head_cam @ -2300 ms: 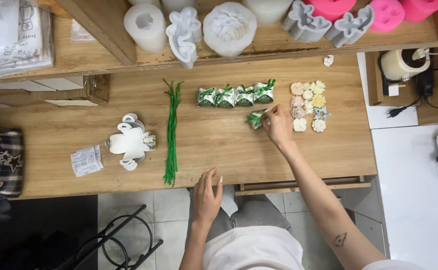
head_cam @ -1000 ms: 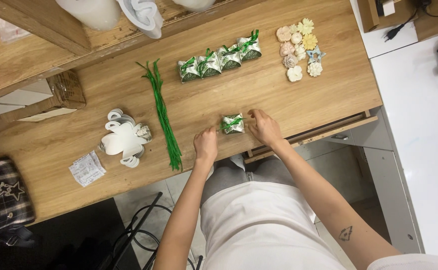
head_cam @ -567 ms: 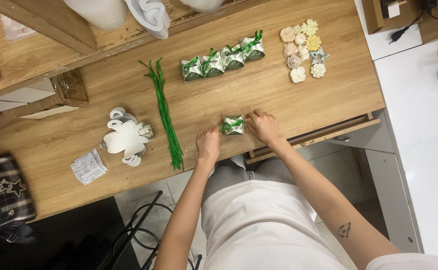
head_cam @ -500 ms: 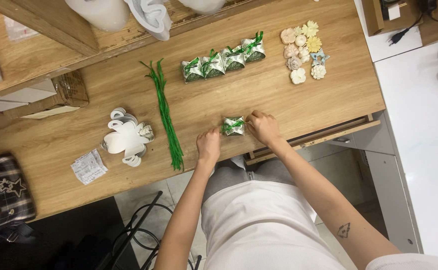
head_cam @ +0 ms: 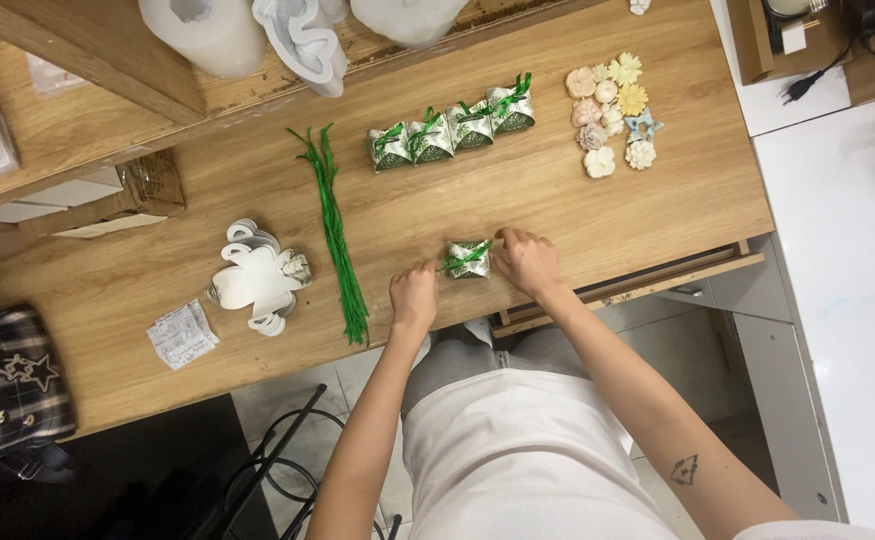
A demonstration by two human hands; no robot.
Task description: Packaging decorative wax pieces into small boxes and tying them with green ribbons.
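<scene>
On a long wooden worktable (head_cam: 208,190), a stack of white flower-shaped paper cutouts (head_cam: 256,278) lay left of a bundle of thin green wire ties (head_cam: 335,235), apparently kept within reach. Near the front edge, the left hand (head_cam: 414,296) pinched one end of the green tie on a small green-and-white patterned favour box (head_cam: 469,259), while the right hand (head_cam: 526,261) closed its fingers on the box's other side, seemingly steadying it. Four matching finished boxes (head_cam: 452,128) stood in a row behind, beside pale paper flowers (head_cam: 613,110).
</scene>
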